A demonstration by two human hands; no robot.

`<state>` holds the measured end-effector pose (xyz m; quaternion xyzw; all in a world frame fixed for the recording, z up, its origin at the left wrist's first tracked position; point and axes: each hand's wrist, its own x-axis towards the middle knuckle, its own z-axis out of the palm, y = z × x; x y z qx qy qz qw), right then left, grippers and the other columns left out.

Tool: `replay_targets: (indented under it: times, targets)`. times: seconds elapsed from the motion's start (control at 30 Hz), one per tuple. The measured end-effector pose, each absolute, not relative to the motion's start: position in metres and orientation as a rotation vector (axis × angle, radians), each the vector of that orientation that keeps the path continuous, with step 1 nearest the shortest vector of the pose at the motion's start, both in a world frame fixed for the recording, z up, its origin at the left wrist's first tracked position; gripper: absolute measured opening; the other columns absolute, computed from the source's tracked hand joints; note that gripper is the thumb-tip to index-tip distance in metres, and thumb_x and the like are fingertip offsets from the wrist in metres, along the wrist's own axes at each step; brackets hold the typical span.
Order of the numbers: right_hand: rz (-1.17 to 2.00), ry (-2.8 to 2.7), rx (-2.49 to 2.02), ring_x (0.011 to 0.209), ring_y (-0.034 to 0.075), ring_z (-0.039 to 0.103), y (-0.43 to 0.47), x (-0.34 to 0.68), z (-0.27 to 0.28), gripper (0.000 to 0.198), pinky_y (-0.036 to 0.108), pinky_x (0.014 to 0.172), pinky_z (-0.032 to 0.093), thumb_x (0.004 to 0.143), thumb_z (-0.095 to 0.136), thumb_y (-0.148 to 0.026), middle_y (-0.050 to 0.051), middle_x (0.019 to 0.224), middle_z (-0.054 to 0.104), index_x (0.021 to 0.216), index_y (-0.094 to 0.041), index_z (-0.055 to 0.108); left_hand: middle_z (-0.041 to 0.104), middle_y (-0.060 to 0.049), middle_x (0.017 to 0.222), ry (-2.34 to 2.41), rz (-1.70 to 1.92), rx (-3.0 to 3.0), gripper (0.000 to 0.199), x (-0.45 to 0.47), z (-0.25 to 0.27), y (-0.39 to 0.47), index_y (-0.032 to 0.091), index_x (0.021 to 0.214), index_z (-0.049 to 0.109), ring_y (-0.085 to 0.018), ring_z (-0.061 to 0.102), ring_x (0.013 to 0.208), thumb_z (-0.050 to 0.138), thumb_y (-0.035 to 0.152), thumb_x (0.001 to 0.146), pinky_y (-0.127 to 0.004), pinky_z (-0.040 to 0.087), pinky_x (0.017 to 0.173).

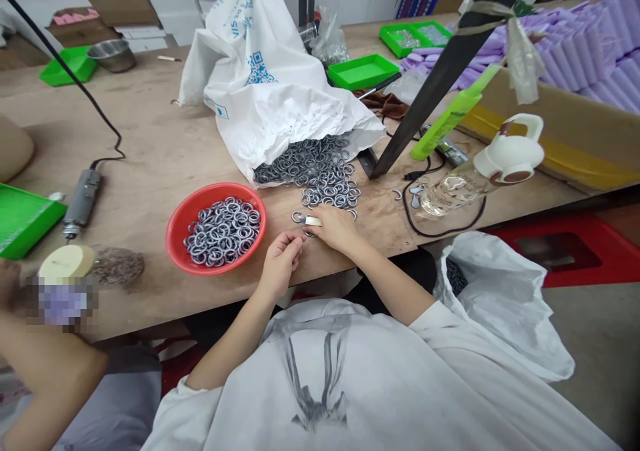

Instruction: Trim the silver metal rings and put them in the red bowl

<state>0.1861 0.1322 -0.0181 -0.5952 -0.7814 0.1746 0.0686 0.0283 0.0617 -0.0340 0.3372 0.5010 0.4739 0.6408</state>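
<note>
At the table's near edge, my left hand [283,260] is closed, thumb and forefinger pinched together; whatever sits between them is too small to make out. Just beside it, my right hand [337,227] has its fingers curled down on grey metal rings [298,217], with a whitish wrap [313,221] around one finger. Loose rings form a pile [330,187] beyond my right hand, spilling from the mouth of a white woven sack [280,97]. Left of my hands stands a red bowl [173,237] holding many similar rings [225,231].
A slanted dark metal post [425,91] rises right of the pile. Beyond it are a clear bottle [457,187], a black cable [445,234] and a carton [560,131] of purple pieces. At left lie a rotary tool [83,201] and a lidded jar [117,264], near another person's arm [45,364].
</note>
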Motion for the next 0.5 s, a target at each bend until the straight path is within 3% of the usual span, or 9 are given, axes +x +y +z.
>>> replay_targets:
  times: [0.13, 0.3, 0.5]
  targets:
    - [0.573, -2.364, -1.770, 0.106, 0.026, 0.064, 0.1285, 0.1873, -0.0135, 0.041, 0.036, 0.074, 0.037, 0.087, 0.074, -0.051, 0.002, 0.118, 0.066, 0.117, -0.024, 0.071, 0.042, 0.003, 0.065, 1.158, 1.088, 0.791, 0.049, 0.0270, -0.0345, 0.0604, 0.012, 0.092, 0.057, -0.006, 0.031, 0.052, 0.079, 0.052, 0.071, -0.019, 0.020, 0.044]
    - [0.542, -2.442, -1.766, 0.105, 0.027, 0.064, 0.1262, 0.1864, -0.0114, 0.032, 0.037, 0.072, 0.038, 0.091, 0.070, -0.047, 0.003, 0.116, 0.066, 0.116, -0.026, 0.072, 0.042, 0.003, 0.066, 1.151, 1.094, 0.820, 0.048, 0.0267, -0.0365, 0.0593, 0.012, 0.092, 0.058, -0.006, 0.030, 0.052, 0.077, 0.052, 0.074, -0.019, 0.020, 0.044]
    - [0.598, -2.379, -1.782, 0.105, 0.028, 0.064, 0.1280, 0.1837, -0.0129, 0.035, 0.036, 0.077, 0.038, 0.088, 0.074, -0.041, 0.005, 0.115, 0.067, 0.119, -0.024, 0.071, 0.041, 0.003, 0.065, 1.139, 1.099, 0.824, 0.048, 0.0286, -0.0357, 0.0584, 0.012, 0.092, 0.058, -0.007, 0.030, 0.051, 0.078, 0.052, 0.074, -0.020, 0.019, 0.044]
